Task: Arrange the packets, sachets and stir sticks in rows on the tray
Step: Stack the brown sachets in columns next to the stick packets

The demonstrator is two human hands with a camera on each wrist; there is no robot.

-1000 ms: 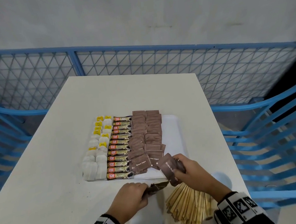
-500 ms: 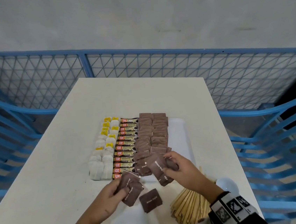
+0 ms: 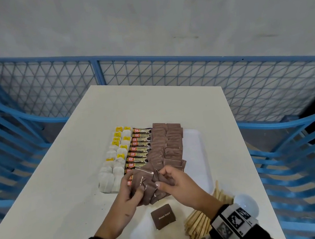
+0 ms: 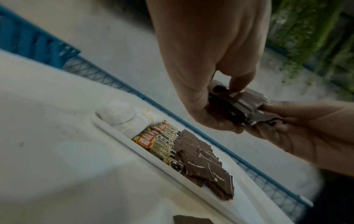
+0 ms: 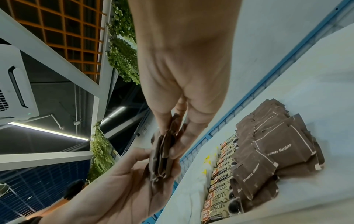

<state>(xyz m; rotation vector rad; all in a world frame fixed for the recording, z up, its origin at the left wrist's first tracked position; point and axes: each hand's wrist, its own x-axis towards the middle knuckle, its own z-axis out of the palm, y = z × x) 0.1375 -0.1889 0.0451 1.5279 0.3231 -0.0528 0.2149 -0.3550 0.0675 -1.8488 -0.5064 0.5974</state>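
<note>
Both hands meet over the near edge of the white tray (image 3: 197,154). My left hand (image 3: 133,184) and right hand (image 3: 159,178) together grip a small stack of brown sugar sachets (image 3: 150,186), seen edge-on in the right wrist view (image 5: 162,153) and in the left wrist view (image 4: 241,104). On the tray lie rows of white tea bags (image 3: 114,162), coffee granule sticks (image 3: 140,146) and brown sugar sachets (image 3: 169,143). One loose sachet (image 3: 164,217) lies on the table near me. Wooden stir sticks (image 3: 199,226) are piled beside my right wrist.
The tray's right strip (image 3: 193,139) is bare. A white rounded object (image 3: 245,205) sits by the stir sticks. The white table (image 3: 61,178) is ringed by a blue mesh fence (image 3: 168,79), with blue railings at both sides.
One sachet dropped onto the table near me. My hands, apart before with sachets in each, have come together over the tray's near edge on one stack.
</note>
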